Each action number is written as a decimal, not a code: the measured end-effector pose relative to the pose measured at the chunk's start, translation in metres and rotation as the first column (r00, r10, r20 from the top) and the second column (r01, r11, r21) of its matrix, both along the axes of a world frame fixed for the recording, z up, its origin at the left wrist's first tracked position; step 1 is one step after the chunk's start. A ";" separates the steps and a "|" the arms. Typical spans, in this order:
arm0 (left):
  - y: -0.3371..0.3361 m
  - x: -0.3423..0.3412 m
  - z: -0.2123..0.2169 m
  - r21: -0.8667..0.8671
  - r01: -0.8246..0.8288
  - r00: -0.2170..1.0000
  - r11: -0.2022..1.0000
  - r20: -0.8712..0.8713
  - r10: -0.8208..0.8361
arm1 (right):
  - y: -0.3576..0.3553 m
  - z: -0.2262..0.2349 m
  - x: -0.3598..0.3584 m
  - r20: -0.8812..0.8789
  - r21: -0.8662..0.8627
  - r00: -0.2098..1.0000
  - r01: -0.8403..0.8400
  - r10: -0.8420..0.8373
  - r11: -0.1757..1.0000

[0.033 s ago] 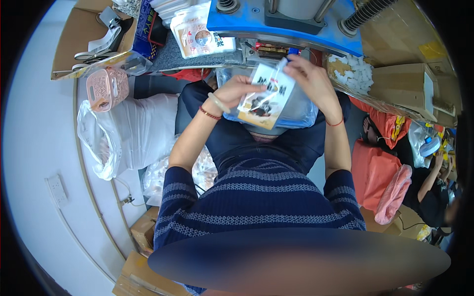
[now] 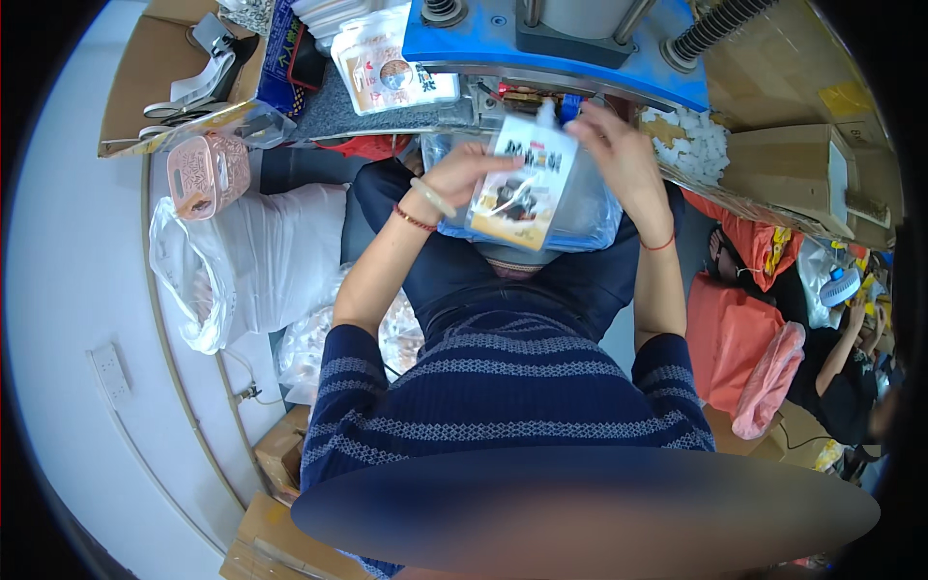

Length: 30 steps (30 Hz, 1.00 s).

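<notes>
My left hand (image 2: 462, 179) pinches a flat white spout pouch (image 2: 522, 188) by its left edge, thumb across the printed front. The pouch shows dark lettering and a picture above a yellowish lower band. Its pale spout (image 2: 547, 112) points away from me, with no cap visible on it. Just right of the spout, my right hand (image 2: 619, 150) has its fingertips against a small blue cap (image 2: 571, 106). Motion blurs those fingers somewhat. Beneath both hands, a clear bluish plastic bag (image 2: 590, 217) rests at my lap.
A blue press machine (image 2: 561, 58) stands ahead, with stacked printed pouches (image 2: 396, 77) to its left. White pieces fill a box (image 2: 691, 145) at right. A pink basket (image 2: 208, 174) and white sack (image 2: 280, 251) are at left. Another person (image 2: 841, 358) sits far right.
The pouch has turned slightly more upright. The blue colour near its spout now appears to the right of it, by my right fingertips, and the pale spout shows.
</notes>
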<state>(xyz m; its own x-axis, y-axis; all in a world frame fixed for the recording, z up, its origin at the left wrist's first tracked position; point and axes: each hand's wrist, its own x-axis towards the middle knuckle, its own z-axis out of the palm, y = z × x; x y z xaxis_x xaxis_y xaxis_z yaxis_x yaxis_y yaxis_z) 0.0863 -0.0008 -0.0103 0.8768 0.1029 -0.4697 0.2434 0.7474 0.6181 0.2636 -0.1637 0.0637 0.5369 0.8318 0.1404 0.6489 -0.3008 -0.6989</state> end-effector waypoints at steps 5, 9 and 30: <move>0.007 0.030 -0.001 -0.042 -0.122 0.993 0.992 -0.012 0.121 | -0.025 -0.013 0.032 0.409 -0.088 0.855 0.385 -0.319 0.919; 0.003 0.030 -0.012 0.054 -0.120 0.993 0.991 0.001 0.120 | -0.019 -0.060 0.092 0.507 0.005 0.841 0.216 -0.189 0.976; 0.020 -0.049 0.024 0.925 -0.302 0.927 0.230 0.230 0.295 | -0.006 0.014 -0.058 -0.157 0.285 0.985 -0.027 0.074 0.958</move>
